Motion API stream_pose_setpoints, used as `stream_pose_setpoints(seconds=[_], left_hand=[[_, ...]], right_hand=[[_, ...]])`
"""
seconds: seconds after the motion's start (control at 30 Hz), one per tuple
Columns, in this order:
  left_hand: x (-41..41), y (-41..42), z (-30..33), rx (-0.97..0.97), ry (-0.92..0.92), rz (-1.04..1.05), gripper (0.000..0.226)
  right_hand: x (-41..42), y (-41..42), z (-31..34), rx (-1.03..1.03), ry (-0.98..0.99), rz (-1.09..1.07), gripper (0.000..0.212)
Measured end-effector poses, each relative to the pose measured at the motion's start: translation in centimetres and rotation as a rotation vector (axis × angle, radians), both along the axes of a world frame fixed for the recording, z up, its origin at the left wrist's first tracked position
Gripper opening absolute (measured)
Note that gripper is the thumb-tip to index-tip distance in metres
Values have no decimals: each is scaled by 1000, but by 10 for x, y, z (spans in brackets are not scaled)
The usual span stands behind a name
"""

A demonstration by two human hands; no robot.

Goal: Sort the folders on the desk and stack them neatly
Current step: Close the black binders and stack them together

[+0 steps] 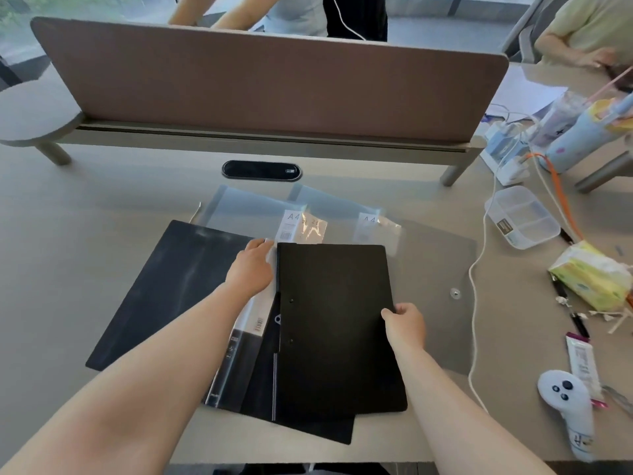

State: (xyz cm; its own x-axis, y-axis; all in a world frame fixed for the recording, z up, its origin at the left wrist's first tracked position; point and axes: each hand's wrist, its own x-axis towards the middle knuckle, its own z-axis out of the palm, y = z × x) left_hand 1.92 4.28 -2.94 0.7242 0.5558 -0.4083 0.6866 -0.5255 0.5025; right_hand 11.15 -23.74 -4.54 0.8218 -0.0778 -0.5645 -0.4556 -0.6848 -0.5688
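Fingers of the right hand (pixel 406 325) pinching the black folder's (pixel 335 327) right edge, left hand (pixel 251 265) fingers curled at its top-left corner.

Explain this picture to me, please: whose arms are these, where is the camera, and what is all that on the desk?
There is no robot here. The two bare arms belong to a person wearing a wide-angle camera on the head, so the single view looks forward and down at their own hands.

On the grey desk lie several folders: a matte black clip folder on top, a large dark grey flat folder to its left, clear plastic A4 sleeves behind, and a translucent grey snap envelope on the right.

The right hand pinches the black clip folder's right edge. The left hand touches the papers by its upper left corner; its fingertips are hard to see.
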Motion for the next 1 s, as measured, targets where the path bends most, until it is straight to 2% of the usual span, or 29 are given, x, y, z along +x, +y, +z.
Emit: stream_pose_setpoints(seconds=[0.17,0.27,0.5,0.6,0.8,1.0], left_hand=[[21,4,7,67,13,-140,46],[28,10,6,95,37,-202,44],[39,23,-3,147,178,-222,41],[43,27,-5,165,193,-238,38],[46,34,-1,155,165,-194,26],[33,49,16,199,109,-86,27]], right_hand=[[2,2,5,-35,-108,34,29],[3,9,10,-6,-184,51,21],[-8,48,15,20,-293,433,31],[-14,62,13,6,-267,543,40],[-15,69,-1,-26,-231,601,46],[-12,69,-3,-56,-253,618,46]])
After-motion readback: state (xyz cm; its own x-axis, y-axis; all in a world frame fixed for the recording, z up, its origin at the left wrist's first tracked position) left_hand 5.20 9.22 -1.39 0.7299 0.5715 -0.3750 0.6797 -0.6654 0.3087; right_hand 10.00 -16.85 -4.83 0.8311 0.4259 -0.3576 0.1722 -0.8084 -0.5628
